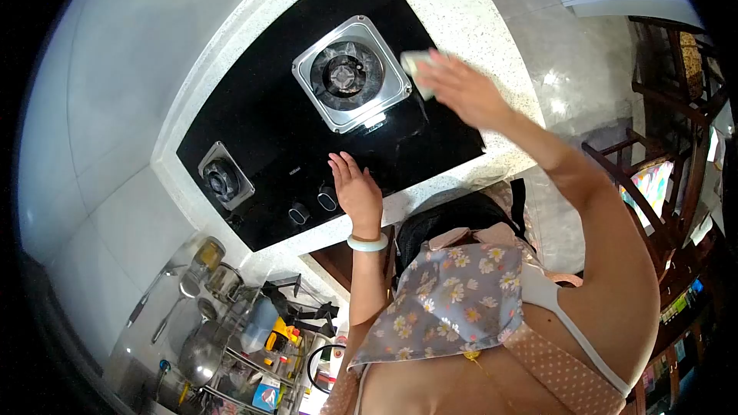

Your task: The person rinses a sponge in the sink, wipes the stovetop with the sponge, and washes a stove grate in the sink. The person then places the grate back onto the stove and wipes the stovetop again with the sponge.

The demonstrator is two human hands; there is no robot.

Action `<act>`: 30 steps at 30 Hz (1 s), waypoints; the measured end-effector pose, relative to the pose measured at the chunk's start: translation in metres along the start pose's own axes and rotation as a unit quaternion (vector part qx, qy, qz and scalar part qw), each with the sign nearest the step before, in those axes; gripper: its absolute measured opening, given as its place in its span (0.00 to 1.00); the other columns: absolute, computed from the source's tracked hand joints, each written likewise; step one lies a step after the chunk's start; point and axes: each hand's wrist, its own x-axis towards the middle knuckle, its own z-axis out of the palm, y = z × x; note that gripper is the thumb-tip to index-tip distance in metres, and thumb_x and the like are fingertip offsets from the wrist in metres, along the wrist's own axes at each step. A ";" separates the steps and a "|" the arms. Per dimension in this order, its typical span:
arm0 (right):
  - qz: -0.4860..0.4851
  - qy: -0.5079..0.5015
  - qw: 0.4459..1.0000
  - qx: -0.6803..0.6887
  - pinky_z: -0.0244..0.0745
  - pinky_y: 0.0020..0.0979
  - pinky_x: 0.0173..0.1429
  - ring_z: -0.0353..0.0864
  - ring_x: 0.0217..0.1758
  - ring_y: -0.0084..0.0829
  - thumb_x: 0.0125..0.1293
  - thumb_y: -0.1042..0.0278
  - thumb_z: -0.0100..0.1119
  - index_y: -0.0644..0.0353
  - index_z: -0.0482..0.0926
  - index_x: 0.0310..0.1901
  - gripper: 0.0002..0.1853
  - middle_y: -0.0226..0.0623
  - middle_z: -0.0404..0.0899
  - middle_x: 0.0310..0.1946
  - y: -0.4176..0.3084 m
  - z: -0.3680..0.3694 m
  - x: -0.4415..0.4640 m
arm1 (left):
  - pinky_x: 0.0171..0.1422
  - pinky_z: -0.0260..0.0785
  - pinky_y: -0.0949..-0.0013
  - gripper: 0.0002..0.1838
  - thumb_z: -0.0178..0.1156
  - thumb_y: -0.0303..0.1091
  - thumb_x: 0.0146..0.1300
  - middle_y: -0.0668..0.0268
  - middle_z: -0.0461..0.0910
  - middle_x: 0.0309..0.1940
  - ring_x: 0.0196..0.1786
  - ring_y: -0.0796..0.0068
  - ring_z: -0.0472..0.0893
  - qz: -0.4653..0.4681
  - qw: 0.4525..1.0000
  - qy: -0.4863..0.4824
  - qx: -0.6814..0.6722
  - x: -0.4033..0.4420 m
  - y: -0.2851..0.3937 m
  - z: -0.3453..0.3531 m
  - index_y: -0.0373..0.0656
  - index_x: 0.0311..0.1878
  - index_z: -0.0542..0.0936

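Room: pale tiled wall (108, 238), grey floor (565, 77), dark wooden chairs (669, 101) at the right edge of the view. A speckled white table (492, 31) carries a black glass cooktop (261, 115), whose long axis we see slanting from lower left to upper right.

Writing: we note a small pale mark (294, 170) on the glass near the control knobs (327, 198), and a light label (374, 123) at the near edge of the large burner (352, 74). Both are too small for us to read. The small burner (224, 177) sits well apart, to the lower left.

Right hand (465, 92): over a pale pad (415, 64), just beside the right corner of the large burner's metal frame. Motion blur; we cannot tell whether the grip is clamped on the pad or pressing it flat. The pad's visible part runs from upper left to lower right, its end showing past the fingertips; fingers hide the rest.

Left hand (358, 192): grip apart, palm down, fingers extended toward the large burner, just beside the knobs. We cannot tell whether it touches the glass. A pale bangle (367, 244) rings the wrist.
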 end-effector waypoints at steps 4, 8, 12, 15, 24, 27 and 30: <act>0.012 0.191 0.981 0.009 0.54 0.36 0.74 0.56 0.72 0.35 0.71 0.61 0.45 0.43 0.65 0.65 0.21 0.32 0.58 0.69 0.071 0.034 0.145 | 0.70 0.56 0.58 0.26 0.53 0.27 0.60 0.34 0.60 0.63 0.66 0.41 0.62 -0.001 1.000 0.001 -0.005 0.000 0.002 -0.001 0.23 0.61 0.64; -0.006 0.211 0.977 -0.031 0.48 0.39 0.74 0.63 0.66 0.40 0.66 0.64 0.41 0.65 0.71 0.57 0.21 0.43 0.72 0.58 0.091 0.032 0.228 | 0.70 0.57 0.58 0.26 0.53 0.27 0.61 0.35 0.60 0.63 0.66 0.41 0.62 -0.004 1.000 0.005 -0.009 -0.001 -0.002 0.004 0.25 0.61 0.64; 0.036 0.208 0.977 -0.012 0.55 0.35 0.73 0.56 0.72 0.33 0.71 0.61 0.44 0.44 0.65 0.65 0.21 0.30 0.60 0.68 0.046 0.015 0.128 | 0.65 0.64 0.57 0.25 0.55 0.28 0.62 0.37 0.60 0.63 0.65 0.42 0.64 -0.008 1.000 0.022 0.011 -0.002 -0.001 0.006 0.28 0.61 0.65; 0.050 0.075 0.994 -0.066 0.52 0.38 0.75 0.49 0.74 0.36 0.68 0.61 0.47 0.50 0.63 0.66 0.25 0.31 0.54 0.71 -0.005 0.018 0.006 | 0.65 0.64 0.57 0.26 0.55 0.28 0.61 0.37 0.60 0.63 0.65 0.42 0.64 -0.007 1.000 0.024 0.000 -0.003 -0.002 0.007 0.28 0.61 0.65; 0.074 0.150 0.981 -0.102 0.54 0.36 0.74 0.56 0.72 0.33 0.69 0.62 0.46 0.46 0.61 0.67 0.25 0.32 0.59 0.68 0.054 0.015 0.043 | 0.69 0.59 0.59 0.26 0.55 0.26 0.59 0.36 0.61 0.63 0.65 0.42 0.64 -0.014 1.000 0.007 -0.006 0.000 0.001 0.004 0.25 0.60 0.66; 0.039 0.201 0.973 -0.109 0.55 0.38 0.71 0.63 0.66 0.41 0.67 0.65 0.46 0.57 0.70 0.58 0.19 0.38 0.68 0.61 0.119 0.015 0.164 | 0.68 0.60 0.59 0.26 0.55 0.26 0.59 0.36 0.61 0.63 0.66 0.42 0.64 -0.016 1.000 0.009 -0.008 0.000 0.002 0.005 0.26 0.61 0.65; 0.037 0.229 0.970 -0.072 0.55 0.41 0.70 0.64 0.63 0.48 0.66 0.66 0.43 0.65 0.75 0.53 0.19 0.45 0.73 0.56 0.115 0.018 0.180 | 0.68 0.60 0.59 0.26 0.54 0.26 0.60 0.36 0.61 0.63 0.66 0.42 0.64 -0.022 1.000 -0.001 -0.013 -0.002 0.000 -0.002 0.26 0.61 0.65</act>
